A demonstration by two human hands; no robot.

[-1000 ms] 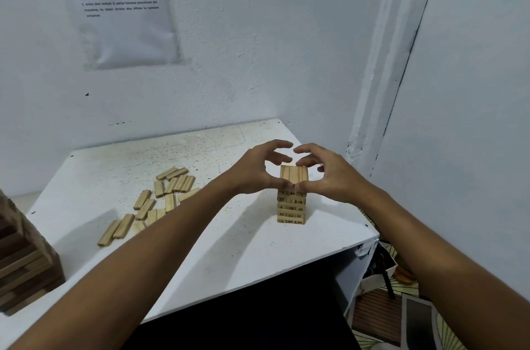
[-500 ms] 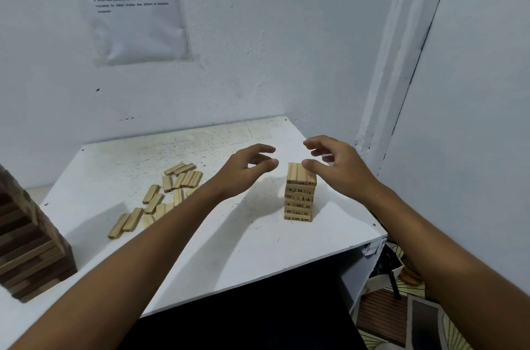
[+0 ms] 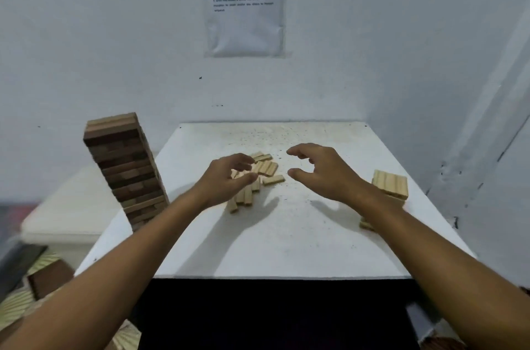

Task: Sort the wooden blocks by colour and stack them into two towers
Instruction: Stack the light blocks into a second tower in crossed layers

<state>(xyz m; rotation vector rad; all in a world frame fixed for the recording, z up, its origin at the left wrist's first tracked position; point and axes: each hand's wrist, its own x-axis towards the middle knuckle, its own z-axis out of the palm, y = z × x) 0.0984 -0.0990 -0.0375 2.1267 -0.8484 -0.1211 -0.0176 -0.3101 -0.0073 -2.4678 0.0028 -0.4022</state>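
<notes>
Nearest to us, our two bare forearms reach forward over the front edge of the white bench (image 3: 286, 249). On the right side of the bench, the light tower (image 3: 390, 183) of pale blocks stands partly behind our right forearm, so we see only its top layer and a corner of its base. Our right hand (image 3: 321, 172) hangs above the bench, its grip apart: thumb and fingers loosely curved, holding nothing, well clear of the tower. Our left hand (image 3: 226, 177) hangs above the loose pale blocks (image 3: 258, 175), its grip also apart, fingers relaxed and slightly bent; we cannot tell whether the fingertips touch the blocks under them. These loose blocks lie flat in a scattered heap near the middle of the bench, some side by side, one lying by itself at the right edge of the heap, between the two hands. At the left edge of the bench stands the dark tower (image 3: 126, 166) of brown blocks, far taller than the pale one and appearing to lean in this wide view. Beyond the bench a printed sheet (image 3: 243, 3) is stuck on the white wall; its text is too blurred to read.
</notes>
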